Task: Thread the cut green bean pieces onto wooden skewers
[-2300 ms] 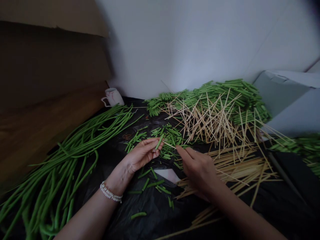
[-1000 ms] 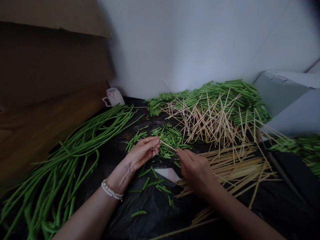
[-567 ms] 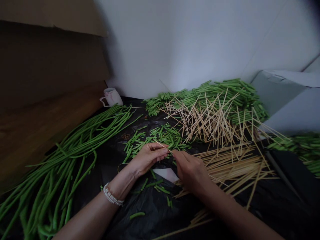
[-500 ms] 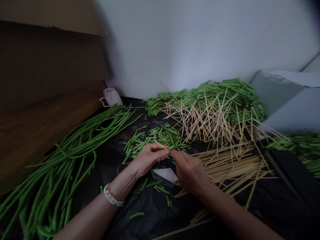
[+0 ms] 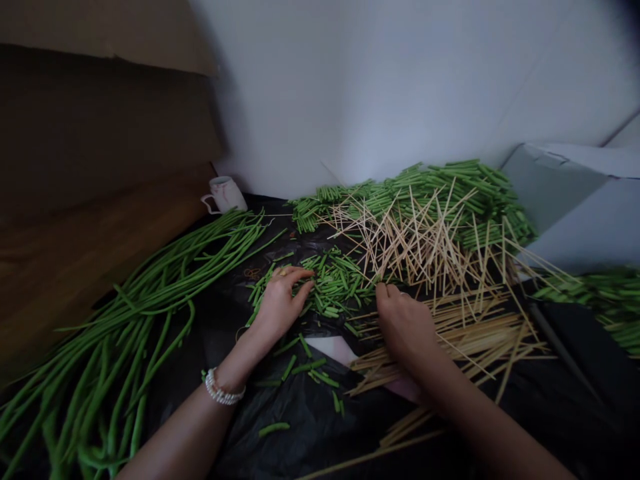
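My left hand, with a beaded bracelet at the wrist, hovers at the left side of a loose heap of cut green bean pieces. Its thumb and fingers are apart, and nothing shows between them. To the right, my right hand is closed, thumb and fingertips pressed together at the heap's right edge. Whatever it pinches, if anything, is hidden. Beneath and beside that hand lie thin wooden sticks in a rough row. Several stray bean pieces lie nearer to me on the black plastic sheet.
Long uncut green beans spread along the left, below a cardboard box. A white mug stands behind them. At the back, crossed sticks lean against a large pile of cut beans. A pale box stands at right.
My hands were together, pinching a thin wooden stick between them. They have moved apart: the left has gone left and its fingers have parted, while the right has shifted right, still closed.
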Tool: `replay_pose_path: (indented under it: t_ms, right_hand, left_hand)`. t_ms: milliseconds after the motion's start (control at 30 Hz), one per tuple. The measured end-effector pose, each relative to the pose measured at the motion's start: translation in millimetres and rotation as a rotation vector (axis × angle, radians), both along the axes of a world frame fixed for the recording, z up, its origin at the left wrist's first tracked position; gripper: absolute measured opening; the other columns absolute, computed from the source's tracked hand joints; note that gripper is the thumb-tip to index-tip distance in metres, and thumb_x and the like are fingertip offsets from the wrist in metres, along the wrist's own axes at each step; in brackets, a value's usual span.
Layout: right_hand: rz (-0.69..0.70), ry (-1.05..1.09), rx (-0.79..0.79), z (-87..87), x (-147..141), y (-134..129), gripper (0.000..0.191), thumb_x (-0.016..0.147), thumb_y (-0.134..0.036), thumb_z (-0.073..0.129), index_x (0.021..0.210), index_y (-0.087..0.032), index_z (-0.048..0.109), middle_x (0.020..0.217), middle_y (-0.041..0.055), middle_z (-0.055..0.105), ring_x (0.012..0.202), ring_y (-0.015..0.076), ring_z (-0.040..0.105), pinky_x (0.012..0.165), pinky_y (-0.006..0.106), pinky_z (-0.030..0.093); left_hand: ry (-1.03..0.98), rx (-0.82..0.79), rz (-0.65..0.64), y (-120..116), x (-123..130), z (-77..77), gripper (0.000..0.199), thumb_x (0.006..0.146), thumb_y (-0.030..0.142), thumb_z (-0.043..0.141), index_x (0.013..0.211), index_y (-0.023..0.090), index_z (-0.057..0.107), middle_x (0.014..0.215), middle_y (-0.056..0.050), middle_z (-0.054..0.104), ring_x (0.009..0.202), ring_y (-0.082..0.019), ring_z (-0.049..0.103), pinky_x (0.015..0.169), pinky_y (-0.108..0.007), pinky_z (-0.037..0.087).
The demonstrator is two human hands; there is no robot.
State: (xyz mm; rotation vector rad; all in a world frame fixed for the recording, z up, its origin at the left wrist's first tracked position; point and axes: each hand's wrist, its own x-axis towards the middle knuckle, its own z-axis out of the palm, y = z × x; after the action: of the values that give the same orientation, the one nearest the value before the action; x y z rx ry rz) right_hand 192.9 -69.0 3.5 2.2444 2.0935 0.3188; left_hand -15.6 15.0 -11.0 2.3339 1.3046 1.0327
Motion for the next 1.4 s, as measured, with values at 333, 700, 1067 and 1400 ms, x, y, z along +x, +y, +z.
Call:
replay_pose_path:
  t_ms: [333, 700, 1067, 1400]
  right_hand:
    - [0.305, 0.050, 0.111, -8.1, -2, -3, 0.032, 0.088, -0.008, 0.043, 0.116, -0.016, 0.056, 0.090, 0.0056, 0.066, 0.072, 0.0173, 0.063, 0.056, 0.028, 0.036]
    - [0.210, 0.243, 0.486, -22.5, 19, 5, 0.034, 0.090, -0.014, 0.042, 0.118, -0.018, 0.062, 0.087, 0.0022, 0.068, 0.071, 0.0133, 0.061, 0.057, 0.026, 0.033]
    - [0.240, 0.260, 0.508, -22.5, 20, 7, 0.034, 0.090, -0.015, 0.042, 0.118, -0.018, 0.063, 0.086, 0.0030, 0.069, 0.070, 0.0134, 0.061, 0.057, 0.025, 0.034]
    - [0.241, 0.269, 0.511, -21.0, 22, 8, 0.033, 0.090, -0.014, 0.042, 0.115, -0.018, 0.064, 0.085, 0.0033, 0.069, 0.070, 0.0129, 0.060, 0.057, 0.025, 0.034]
  left_hand:
    - [0.195, -0.198, -0.045, 11, -6, 8.4, 0.030, 0.086, 0.030, 0.053, 0.109, 0.018, 0.068, 0.110, -0.009, 0.070, 0.105, -0.024, 0.063, 0.095, -0.038, 0.046]
    - [0.555, -0.039, -0.418, 47, 40, 30.6, 0.055, 0.074, 0.003, 0.046, 0.125, 0.015, 0.058, 0.126, -0.012, 0.062, 0.118, -0.023, 0.055, 0.100, -0.035, 0.040]
    - [0.780, 0.122, -0.513, 69, 21, 22.5, 0.047, 0.069, 0.003, 0.052, 0.110, 0.022, 0.065, 0.108, -0.012, 0.061, 0.103, -0.027, 0.054, 0.089, -0.039, 0.043]
    - [0.530, 0.070, -0.561, 30, 39, 30.2, 0.036, 0.085, 0.026, 0.052, 0.120, 0.021, 0.059, 0.121, -0.009, 0.059, 0.114, -0.024, 0.052, 0.100, -0.038, 0.038]
